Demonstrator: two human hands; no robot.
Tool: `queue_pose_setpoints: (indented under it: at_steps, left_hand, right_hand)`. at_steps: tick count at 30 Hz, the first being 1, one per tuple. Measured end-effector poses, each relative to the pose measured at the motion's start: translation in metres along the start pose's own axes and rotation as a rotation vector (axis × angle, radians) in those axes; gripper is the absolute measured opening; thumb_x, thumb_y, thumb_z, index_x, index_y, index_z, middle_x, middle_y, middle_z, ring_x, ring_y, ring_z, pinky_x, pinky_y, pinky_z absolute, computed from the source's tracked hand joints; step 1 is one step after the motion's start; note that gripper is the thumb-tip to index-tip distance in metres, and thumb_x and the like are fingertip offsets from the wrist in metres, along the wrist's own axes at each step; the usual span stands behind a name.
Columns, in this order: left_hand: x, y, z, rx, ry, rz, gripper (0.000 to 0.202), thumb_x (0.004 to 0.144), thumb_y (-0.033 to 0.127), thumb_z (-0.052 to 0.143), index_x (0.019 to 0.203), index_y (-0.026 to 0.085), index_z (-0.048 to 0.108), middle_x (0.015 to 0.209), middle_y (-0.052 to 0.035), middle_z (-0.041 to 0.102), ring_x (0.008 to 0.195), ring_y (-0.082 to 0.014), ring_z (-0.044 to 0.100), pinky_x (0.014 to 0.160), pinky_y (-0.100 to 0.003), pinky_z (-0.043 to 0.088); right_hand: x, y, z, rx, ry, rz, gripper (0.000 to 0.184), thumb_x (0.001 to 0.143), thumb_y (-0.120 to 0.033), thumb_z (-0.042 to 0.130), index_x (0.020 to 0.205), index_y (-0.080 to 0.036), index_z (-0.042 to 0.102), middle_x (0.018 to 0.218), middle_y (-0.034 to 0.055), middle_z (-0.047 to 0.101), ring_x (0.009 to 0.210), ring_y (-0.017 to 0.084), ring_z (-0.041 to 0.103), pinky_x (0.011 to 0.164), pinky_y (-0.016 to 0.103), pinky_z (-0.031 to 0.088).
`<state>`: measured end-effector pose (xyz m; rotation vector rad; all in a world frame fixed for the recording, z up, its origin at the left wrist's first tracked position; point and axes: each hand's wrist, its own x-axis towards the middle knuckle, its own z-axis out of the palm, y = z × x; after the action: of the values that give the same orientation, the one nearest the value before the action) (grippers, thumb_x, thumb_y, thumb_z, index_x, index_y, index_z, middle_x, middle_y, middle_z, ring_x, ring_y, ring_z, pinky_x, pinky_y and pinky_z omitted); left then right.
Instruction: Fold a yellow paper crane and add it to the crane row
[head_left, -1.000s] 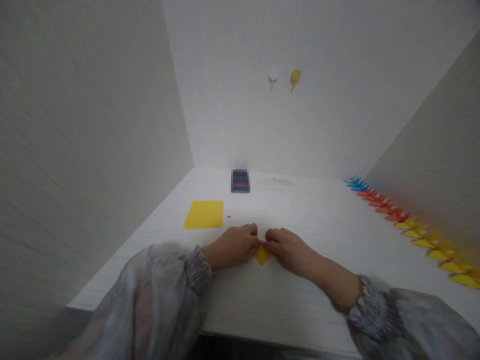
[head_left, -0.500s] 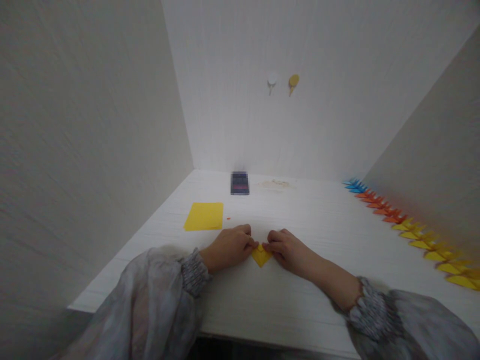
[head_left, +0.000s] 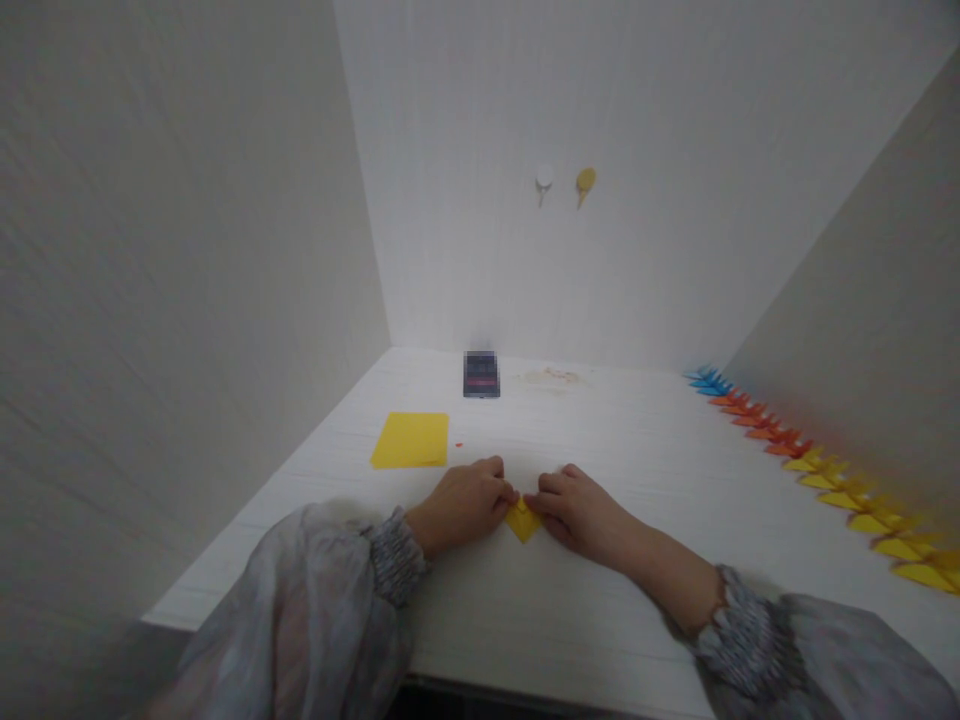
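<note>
A small folded yellow paper (head_left: pixel 523 521) lies on the white table (head_left: pixel 600 620) between my two hands. My left hand (head_left: pixel 465 500) has its fingers curled and pinches the paper's left side. My right hand (head_left: pixel 577 508) is curled too and pinches the right side. Both fingertips meet just above the paper's top. Only the lower point of the paper shows; the rest is under my fingers.
A stack of flat yellow sheets (head_left: pixel 411 440) lies left of my hands. A small dark box (head_left: pixel 481 375) stands near the back wall. A row of folded paper pieces, blue (head_left: pixel 705 379), orange (head_left: pixel 757 421) and yellow (head_left: pixel 877 505), runs along the right wall. Two hooks (head_left: pixel 562 183) hang on the back wall.
My hands and the yellow paper have stayed almost still, with small finger shifts on the fold. The camera has tipped slightly, so everything sits a little lower in view.
</note>
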<state>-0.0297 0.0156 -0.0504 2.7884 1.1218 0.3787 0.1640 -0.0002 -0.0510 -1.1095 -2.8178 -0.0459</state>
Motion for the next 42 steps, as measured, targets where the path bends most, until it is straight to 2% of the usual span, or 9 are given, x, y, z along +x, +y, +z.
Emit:
queue_pose_setpoints:
  at_steps: [4, 9, 15, 23, 28, 31, 33, 38, 42]
  left_hand:
    - [0.002, 0.002, 0.0, 0.052, -0.019, 0.047, 0.03, 0.082, 0.025, 0.033, 0.08, 0.018, 0.062, 0.084, -0.0036, 0.052, 0.068, -0.0125, 0.05, 0.06, -0.024, 0.039]
    - [0.001, 0.003, -0.002, 0.037, -0.027, 0.082, 0.028, 0.081, 0.023, 0.033, 0.082, 0.018, 0.061, 0.084, -0.0038, 0.051, 0.069, -0.0133, 0.051, 0.06, -0.025, 0.039]
    - [-0.002, 0.005, -0.005, -0.234, -0.031, 0.032, 0.019, 0.073, 0.028, 0.048, 0.085, 0.019, 0.061, 0.088, -0.0014, 0.052, 0.069, -0.0107, 0.051, 0.064, -0.022, 0.039]
    - [0.008, 0.001, 0.004, -0.544, 0.035, -0.16, 0.033, 0.062, 0.039, 0.061, 0.086, 0.017, 0.057, 0.081, -0.0004, 0.052, 0.062, -0.0092, 0.045, 0.056, -0.022, 0.036]
    - [0.017, -0.001, 0.015, -0.964, 0.03, -0.257, 0.03, 0.063, 0.037, 0.061, 0.08, 0.013, 0.053, 0.066, 0.0016, 0.052, 0.056, -0.0078, 0.045, 0.052, -0.021, 0.035]
    - [0.02, 0.001, 0.015, -1.21, 0.051, -0.257, 0.027, 0.061, 0.032, 0.063, 0.076, 0.012, 0.05, 0.063, 0.0022, 0.052, 0.054, -0.0067, 0.047, 0.052, -0.021, 0.036]
    - [0.021, 0.004, 0.013, -1.315, 0.11, -0.257, 0.031, 0.059, 0.029, 0.066, 0.078, 0.013, 0.047, 0.06, 0.0038, 0.052, 0.051, -0.0059, 0.047, 0.051, -0.02, 0.037]
    - [0.02, 0.009, 0.005, -1.411, 0.244, -0.225, 0.04, 0.06, 0.028, 0.067, 0.089, 0.017, 0.041, 0.055, 0.0074, 0.051, 0.048, -0.0062, 0.048, 0.048, -0.018, 0.037]
    - [0.021, 0.01, 0.001, -1.366, 0.243, -0.254, 0.037, 0.062, 0.027, 0.065, 0.093, 0.014, 0.048, 0.06, 0.0046, 0.053, 0.054, -0.0066, 0.051, 0.05, -0.018, 0.039]
  right_hand:
    - [0.004, -0.005, -0.002, -0.093, -0.061, -0.016, 0.019, 0.082, -0.021, 0.04, 0.09, -0.018, 0.057, 0.079, 0.0054, 0.055, 0.069, 0.016, 0.048, 0.066, 0.03, 0.031]
    - [0.002, -0.005, -0.002, 0.008, -0.025, 0.018, 0.017, 0.08, -0.019, 0.042, 0.089, -0.017, 0.057, 0.08, 0.0046, 0.055, 0.073, 0.015, 0.049, 0.066, 0.027, 0.034]
    - [-0.003, 0.001, 0.002, 0.214, 0.052, 0.03, 0.023, 0.084, -0.033, 0.041, 0.088, -0.019, 0.059, 0.082, 0.0043, 0.052, 0.072, 0.014, 0.051, 0.064, 0.025, 0.039]
    - [0.005, -0.001, 0.01, 0.414, 0.271, 0.195, 0.018, 0.084, -0.025, 0.038, 0.078, -0.017, 0.053, 0.078, 0.0034, 0.051, 0.069, 0.013, 0.049, 0.061, 0.025, 0.04]
    - [0.012, 0.0, 0.015, 0.889, 0.392, 0.432, 0.024, 0.082, -0.036, 0.039, 0.069, -0.018, 0.048, 0.057, -0.0013, 0.046, 0.051, 0.011, 0.042, 0.046, 0.023, 0.034]
    - [0.016, -0.001, 0.018, 1.282, 0.424, 0.499, 0.028, 0.078, -0.044, 0.042, 0.067, -0.018, 0.045, 0.054, -0.0026, 0.043, 0.045, 0.01, 0.039, 0.041, 0.022, 0.031]
    - [0.017, -0.003, 0.017, 1.394, 0.444, 0.514, 0.028, 0.076, -0.045, 0.045, 0.068, -0.019, 0.045, 0.054, -0.003, 0.044, 0.043, 0.009, 0.039, 0.04, 0.022, 0.03]
    - [0.014, -0.006, 0.008, 1.269, 0.579, 0.415, 0.019, 0.077, -0.039, 0.046, 0.087, -0.022, 0.046, 0.064, -0.0018, 0.05, 0.053, 0.011, 0.047, 0.047, 0.023, 0.038]
    - [0.009, -0.003, 0.004, 1.065, 0.518, 0.313, 0.018, 0.077, -0.032, 0.049, 0.09, -0.02, 0.052, 0.083, 0.0033, 0.056, 0.073, 0.014, 0.052, 0.065, 0.028, 0.042]
